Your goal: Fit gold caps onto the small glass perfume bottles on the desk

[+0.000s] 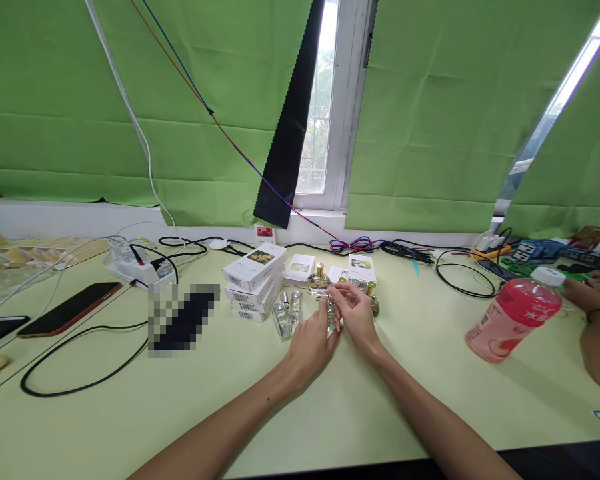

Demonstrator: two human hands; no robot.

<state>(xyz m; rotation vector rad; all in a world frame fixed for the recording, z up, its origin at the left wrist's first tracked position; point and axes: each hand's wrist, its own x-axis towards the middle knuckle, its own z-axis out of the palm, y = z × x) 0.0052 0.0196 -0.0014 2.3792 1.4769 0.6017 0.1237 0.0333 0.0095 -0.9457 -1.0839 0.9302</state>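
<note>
A small clear glass bottle (331,321) is sitting between both hands, to the right of the stack of white boxes (254,283) and nearer the person than its far edge. Its long axis seems to be running roughly upright, but fingers are covering much of it, so the exact tilt is unclear.

The left hand (306,345) is gripping the bottle's body from the side toward the stack and is the nearer of the two to it. The right hand (359,315) is resting farther right of the stack, its fingertips gathering at the bottle's upper end; whether they are pinching a part or only touching, I cannot tell. The relation that seems to count is this one: the right fingertips are lying above the left hand's hold, along the bottle's own length.

Farther out, two clear bottles (283,322) are standing just right of the stack's front. A round bottle with a gold cap (319,282) is standing farther right, beyond the left fingers. A white box (363,268) is lying well to the stack's right, and a pink drink bottle (514,320) is leaning much farther right, near another person's hand (593,293).
</note>
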